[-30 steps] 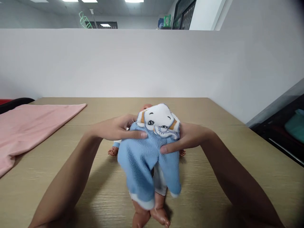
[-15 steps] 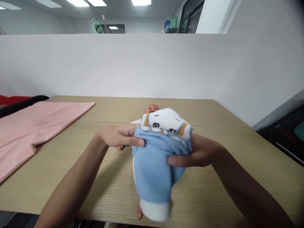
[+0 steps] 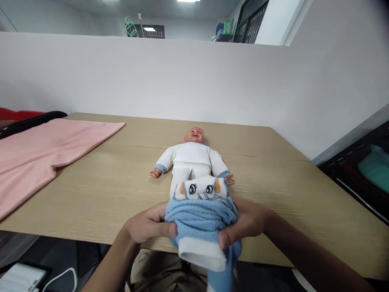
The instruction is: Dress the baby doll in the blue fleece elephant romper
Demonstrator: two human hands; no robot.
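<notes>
A baby doll (image 3: 191,157) in a white top lies on its back in the middle of the wooden table (image 3: 100,190), head away from me. Over its legs, at the table's near edge, is a bunched blue fleece garment (image 3: 199,221) with a white elephant face and white cuffs. My left hand (image 3: 148,224) grips the garment's left side, thumb on top. On the other side my right hand (image 3: 246,222) clasps it the same way. The doll's legs are hidden under the fleece.
A pink cloth (image 3: 39,152) lies spread on the table's left part. A white partition wall (image 3: 170,77) stands behind the table. A dark shelf (image 3: 361,174) with a teal item is at the right. A white device and cable (image 3: 27,275) lie on the floor lower left.
Both hands have pulled the blue garment down from the doll's chest towards me, to its legs at the table edge. The doll's head, white top and arms are now uncovered.
</notes>
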